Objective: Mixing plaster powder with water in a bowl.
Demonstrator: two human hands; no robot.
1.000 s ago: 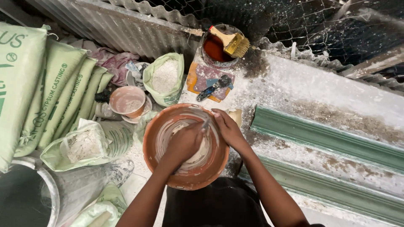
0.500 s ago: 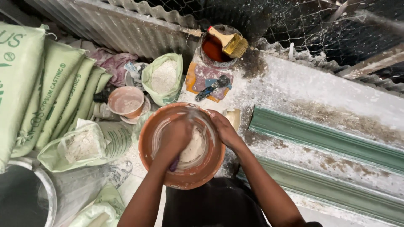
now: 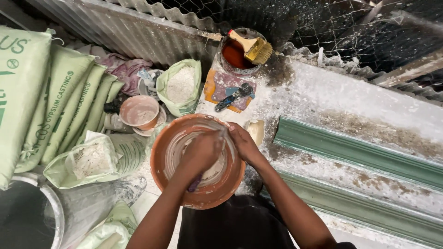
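A round orange bowl (image 3: 203, 200) smeared with wet white plaster (image 3: 174, 148) sits in front of me on a dusty surface. My left hand (image 3: 201, 151) is down inside the bowl, closed in a fist around a mixing tool. Only the tool's dark purple end (image 3: 194, 185) shows below the hand. My right hand (image 3: 243, 142) grips the bowl's right rim, with its fingers curled over the edge. Both forearms reach in from the bottom of the view.
An open sack of white powder (image 3: 181, 85) and a small pink bowl (image 3: 138, 112) stand behind the orange bowl. A tin of reddish liquid (image 3: 233, 55) carries a brush (image 3: 253, 47). A scraper (image 3: 233, 96) lies on a cloth. Green sacks (image 3: 55, 101) stand at the left. Green moulding (image 3: 360, 157) runs along the right.
My left hand has swept round inside the bowl, from its left side toward the middle and right. My right hand stays on the rim.
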